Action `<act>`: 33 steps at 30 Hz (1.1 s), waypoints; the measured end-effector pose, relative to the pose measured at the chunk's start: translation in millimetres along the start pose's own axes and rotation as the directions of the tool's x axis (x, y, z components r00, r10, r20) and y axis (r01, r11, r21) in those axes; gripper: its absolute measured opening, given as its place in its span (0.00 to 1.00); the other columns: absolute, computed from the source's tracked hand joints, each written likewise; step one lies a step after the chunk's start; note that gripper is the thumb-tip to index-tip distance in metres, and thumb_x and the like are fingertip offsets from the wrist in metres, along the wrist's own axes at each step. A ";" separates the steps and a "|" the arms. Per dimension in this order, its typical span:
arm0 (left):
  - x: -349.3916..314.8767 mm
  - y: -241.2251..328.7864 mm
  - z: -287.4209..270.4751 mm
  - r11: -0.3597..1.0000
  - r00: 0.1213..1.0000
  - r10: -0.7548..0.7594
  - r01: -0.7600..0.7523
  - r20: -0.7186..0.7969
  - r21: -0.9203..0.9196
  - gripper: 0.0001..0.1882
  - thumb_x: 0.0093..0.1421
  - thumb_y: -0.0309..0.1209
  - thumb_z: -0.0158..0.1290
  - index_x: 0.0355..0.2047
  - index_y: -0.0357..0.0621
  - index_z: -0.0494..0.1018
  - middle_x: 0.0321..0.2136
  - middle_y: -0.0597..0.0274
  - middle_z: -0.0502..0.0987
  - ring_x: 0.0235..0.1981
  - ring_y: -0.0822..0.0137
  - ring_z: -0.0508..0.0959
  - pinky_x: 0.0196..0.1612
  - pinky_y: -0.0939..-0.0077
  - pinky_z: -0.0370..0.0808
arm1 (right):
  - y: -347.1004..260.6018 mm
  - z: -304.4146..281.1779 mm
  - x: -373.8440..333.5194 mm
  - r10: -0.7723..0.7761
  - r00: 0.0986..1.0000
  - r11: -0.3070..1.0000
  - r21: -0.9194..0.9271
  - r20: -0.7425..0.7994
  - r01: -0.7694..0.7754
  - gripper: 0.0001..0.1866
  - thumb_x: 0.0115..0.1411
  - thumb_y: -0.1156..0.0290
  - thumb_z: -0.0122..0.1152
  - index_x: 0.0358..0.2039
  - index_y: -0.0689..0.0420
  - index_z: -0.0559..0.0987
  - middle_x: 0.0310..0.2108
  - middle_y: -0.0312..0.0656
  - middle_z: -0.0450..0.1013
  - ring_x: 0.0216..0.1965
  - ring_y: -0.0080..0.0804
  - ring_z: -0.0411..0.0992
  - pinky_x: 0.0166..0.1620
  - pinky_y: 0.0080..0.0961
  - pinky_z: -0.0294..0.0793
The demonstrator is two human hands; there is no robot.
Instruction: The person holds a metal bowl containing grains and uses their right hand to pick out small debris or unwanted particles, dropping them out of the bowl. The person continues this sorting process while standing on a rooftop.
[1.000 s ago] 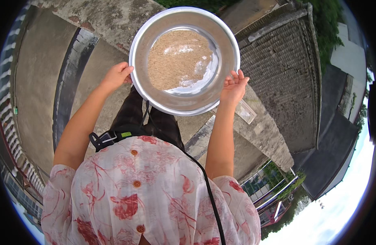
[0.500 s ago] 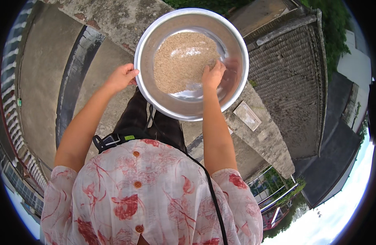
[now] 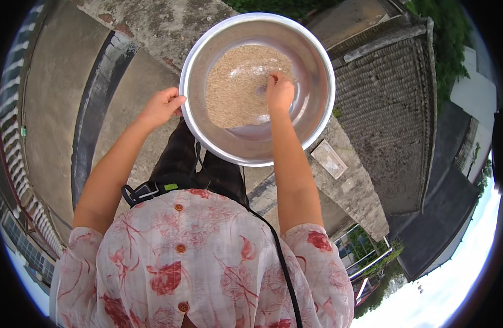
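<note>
Left fingers [image 3: 174, 100] gripping metal basin [image 3: 316, 90], upper centre; right fingers [image 3: 273, 78] bent over grain [image 3: 232, 93], any grasp hidden; tiled roof [image 3: 382, 109] frame right.

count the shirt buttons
3, on the red-patterned white cloth shirt: one round orange-brown button highest in the picture, second button below it, third button near the lower edge. Others may be hidden.

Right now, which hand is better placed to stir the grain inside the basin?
Probably the right hand: it is inside the basin, over the grain; the left hand holds the rim.
</note>
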State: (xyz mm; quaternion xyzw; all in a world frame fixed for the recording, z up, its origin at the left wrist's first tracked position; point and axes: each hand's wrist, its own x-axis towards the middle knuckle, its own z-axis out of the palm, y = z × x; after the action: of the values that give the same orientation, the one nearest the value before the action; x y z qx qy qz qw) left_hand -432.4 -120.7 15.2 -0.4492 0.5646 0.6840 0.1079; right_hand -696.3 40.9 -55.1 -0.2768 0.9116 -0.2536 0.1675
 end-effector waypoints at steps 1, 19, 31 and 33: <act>-1.7 1.9 0.8 1.000 1.000 -0.007 0.007 -0.001 -0.013 0.10 0.62 0.34 0.47 0.36 0.40 0.70 0.30 0.65 0.75 0.29 0.75 0.75 0.34 0.78 0.74 | -4.6 0.6 3.0 -0.004 1.000 1.000 0.021 0.019 0.003 0.06 0.51 0.74 0.56 0.30 0.54 0.78 0.32 0.43 0.74 0.34 0.41 0.72 0.38 0.35 0.71; -2.6 -3.1 0.2 0.994 0.999 0.015 -0.012 0.030 -0.105 0.11 0.63 0.35 0.46 0.37 0.41 0.70 0.31 0.67 0.75 0.31 0.76 0.73 0.37 0.79 0.72 | -15.6 30.9 37.6 -0.145 0.989 0.988 -0.047 -0.011 0.144 0.05 0.52 0.69 0.57 0.30 0.50 0.79 0.35 0.40 0.72 0.35 0.42 0.72 0.37 0.37 0.72; -1.7 -6.0 3.3 0.993 1.000 0.012 -0.013 -0.008 -0.115 0.10 0.62 0.33 0.46 0.36 0.38 0.70 0.29 0.65 0.75 0.29 0.75 0.74 0.35 0.78 0.73 | -17.2 23.5 32.4 0.253 0.912 0.778 0.492 0.322 -0.390 0.07 0.58 0.69 0.55 0.26 0.57 0.72 0.25 0.38 0.71 0.24 0.28 0.72 0.24 0.28 0.71; -2.5 -6.5 4.6 0.993 1.000 0.010 -0.013 -0.029 -0.116 0.10 0.62 0.32 0.46 0.36 0.37 0.70 0.29 0.63 0.76 0.29 0.74 0.75 0.34 0.78 0.74 | -15.0 12.8 19.8 0.234 0.828 0.353 0.749 0.509 -0.560 0.06 0.59 0.70 0.53 0.27 0.57 0.71 0.23 0.36 0.69 0.22 0.24 0.69 0.21 0.23 0.69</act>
State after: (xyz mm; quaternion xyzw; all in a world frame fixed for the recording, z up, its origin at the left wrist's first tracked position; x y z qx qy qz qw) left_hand -428.9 -113.6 12.4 -0.4611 0.5278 0.7099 0.0695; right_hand -700.0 13.8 -60.4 0.0465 0.6471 -0.5868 0.4846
